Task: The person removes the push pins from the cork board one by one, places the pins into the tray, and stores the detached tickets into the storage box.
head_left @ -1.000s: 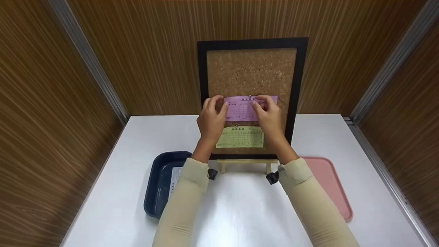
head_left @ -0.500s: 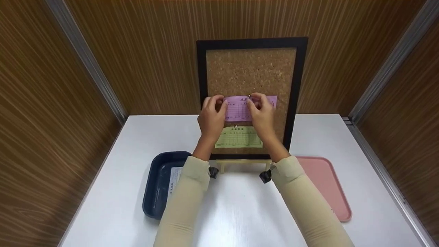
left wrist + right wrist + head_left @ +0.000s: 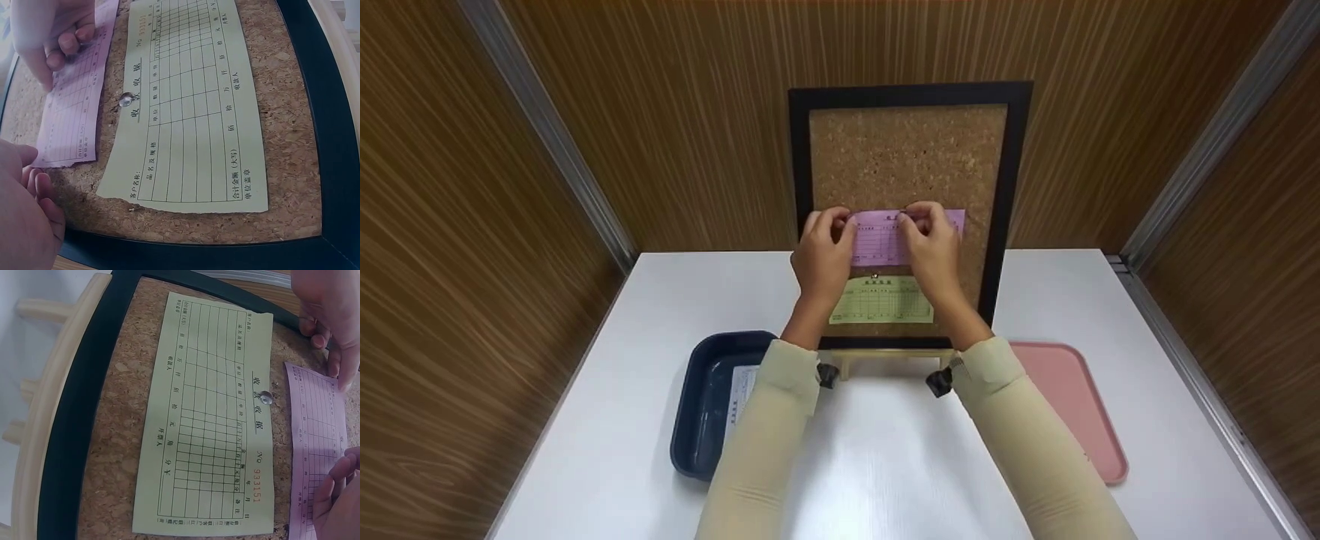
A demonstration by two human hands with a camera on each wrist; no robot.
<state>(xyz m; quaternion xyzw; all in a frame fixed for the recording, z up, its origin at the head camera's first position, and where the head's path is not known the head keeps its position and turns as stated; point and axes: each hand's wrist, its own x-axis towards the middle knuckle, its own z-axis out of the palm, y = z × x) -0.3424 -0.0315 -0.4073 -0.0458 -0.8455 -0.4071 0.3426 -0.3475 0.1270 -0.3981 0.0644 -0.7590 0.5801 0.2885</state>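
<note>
The purple slip (image 3: 879, 244) lies flat on the upright corkboard (image 3: 911, 157), a little below its middle, in the same place as a second ago. At its top edge is a pin (image 3: 901, 212), now mostly covered; a second ago it showed plainly, just left of the right fingertips. The right hand (image 3: 934, 255) has since shifted left, so its thumb and forefinger now pinch the pin, the other fingers curled in. It also hides more of the slip's middle than at first, leaving the right end in sight. The left hand (image 3: 823, 255) has stayed at the slip's left end, fingers bent and thumb close to the forefinger, the tips touching the edge; whether they pinch the paper or only press on it, I cannot tell. Just below, the green slip (image 3: 191, 118) hangs unchanged by its own clear-headed tack (image 3: 126, 100), its lower left corner torn ragged in the left wrist view. The board stands on a pale wooden easel (image 3: 892, 352). On the white table (image 3: 877, 465), the blue tray (image 3: 709, 420) with a white paper (image 3: 741, 386) lies by the left sleeve (image 3: 761, 442), the pink tray (image 3: 1069, 397) by the right one, both where they were.
</note>
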